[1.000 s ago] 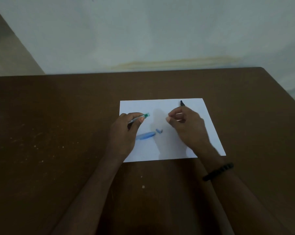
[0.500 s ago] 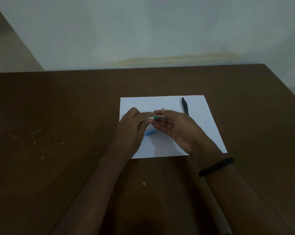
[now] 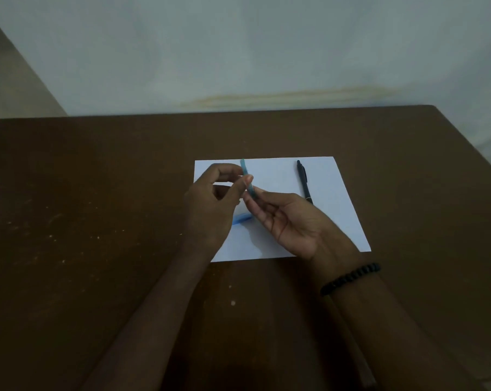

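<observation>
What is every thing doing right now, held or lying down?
Blue-green pen part: held up by both hands.
Left hand: pinching it.
Right hand: palm up, holding its lower end.
Paper: flat on table.
Black pen: lying on the paper, untouched.
Blue piece: lying on paper, partly hidden.

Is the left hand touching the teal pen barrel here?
Touching. The head view shows the left hand pinching the teal pen barrel between thumb and forefinger; the right hand holds its lower end.
</observation>
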